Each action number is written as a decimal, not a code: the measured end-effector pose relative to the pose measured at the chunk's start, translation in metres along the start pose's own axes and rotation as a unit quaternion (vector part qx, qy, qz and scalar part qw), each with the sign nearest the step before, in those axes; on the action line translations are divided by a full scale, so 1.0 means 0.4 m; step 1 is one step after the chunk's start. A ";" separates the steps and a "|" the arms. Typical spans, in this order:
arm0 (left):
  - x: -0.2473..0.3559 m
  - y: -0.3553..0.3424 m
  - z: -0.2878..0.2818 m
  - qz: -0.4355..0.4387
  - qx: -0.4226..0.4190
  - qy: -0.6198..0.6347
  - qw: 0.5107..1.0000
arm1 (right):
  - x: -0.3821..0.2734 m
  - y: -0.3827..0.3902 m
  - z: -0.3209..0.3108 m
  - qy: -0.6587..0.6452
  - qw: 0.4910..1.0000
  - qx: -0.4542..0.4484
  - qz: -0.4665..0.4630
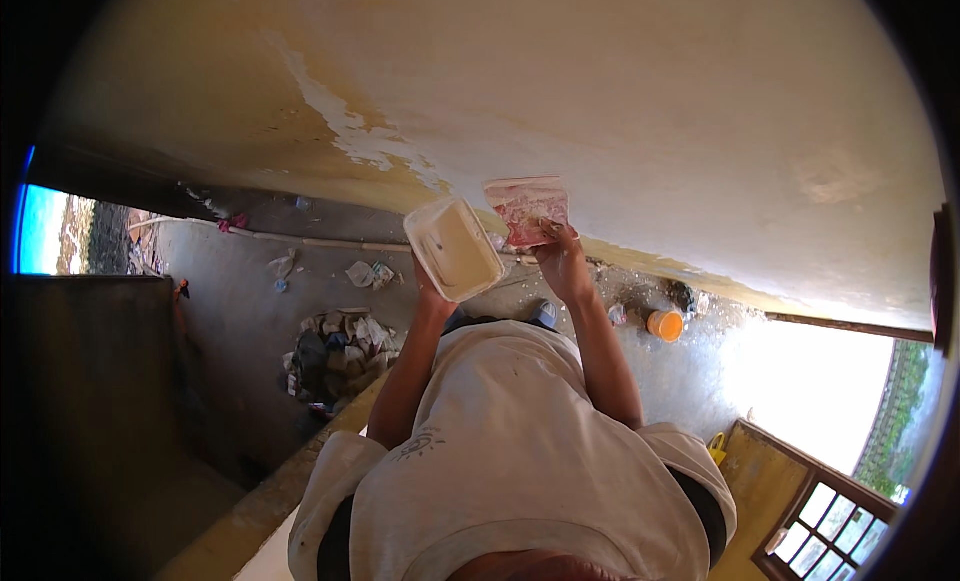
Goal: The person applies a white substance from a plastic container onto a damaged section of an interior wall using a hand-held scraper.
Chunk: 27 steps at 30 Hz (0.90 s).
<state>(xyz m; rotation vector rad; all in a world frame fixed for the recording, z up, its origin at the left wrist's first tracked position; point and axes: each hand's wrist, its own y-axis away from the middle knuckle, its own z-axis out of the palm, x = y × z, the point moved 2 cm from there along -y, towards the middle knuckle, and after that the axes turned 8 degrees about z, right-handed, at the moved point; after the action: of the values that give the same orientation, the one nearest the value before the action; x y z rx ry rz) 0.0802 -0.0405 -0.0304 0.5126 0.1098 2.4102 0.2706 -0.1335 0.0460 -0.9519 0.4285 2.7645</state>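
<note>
My left hand [432, 295] is closed round the side of a white rectangular plastic tub [411, 231], tilted so its inside shows. A cream-coloured paste [460, 249] coats the inside of the tub. In my right hand [563, 265] is a flat red putty spreader [524, 207], smeared with whitish paste, the thumb lying on its face. The spreader is just right of the tub, in front of the wall [660, 111]; I cannot tell whether its edge touches the wall. Pale filler covers much of that wall, and a yellowish, peeling patch [345, 121] shows at the left.
A heap of rubbish [340, 356] lies on the grey floor [235, 311] at the left. A long pale pole [300, 241] runs along the wall's foot. To the right stand an orange bucket [665, 326] and a dark bundle [682, 295]. A window [830, 531] is at lower right.
</note>
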 end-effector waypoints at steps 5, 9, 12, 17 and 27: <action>0.105 0.005 -0.012 0.040 0.029 0.000 0.999 | 0.059 -0.120 0.196 -0.111 0.983 -0.115 0.093; 0.184 0.035 -0.025 0.086 0.007 -0.022 0.996 | 0.069 -0.216 0.394 -0.243 0.917 -0.264 0.175; 0.239 0.059 -0.056 0.157 0.007 -0.086 0.984 | 0.072 -0.267 0.505 -0.247 0.928 -0.211 0.183; 0.328 0.090 -0.074 0.365 -0.023 -0.538 0.759 | 0.065 -0.338 0.611 -0.299 0.909 -0.258 0.132; 0.243 -0.007 -0.064 0.138 0.008 -0.070 0.988 | -0.114 -0.288 0.552 -0.420 0.858 -0.294 0.046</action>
<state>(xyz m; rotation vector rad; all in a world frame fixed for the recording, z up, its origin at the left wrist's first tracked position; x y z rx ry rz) 0.0035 0.0242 -0.0221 0.7445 -0.0049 2.6332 0.2108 0.0437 0.2165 0.2978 -0.5470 3.0723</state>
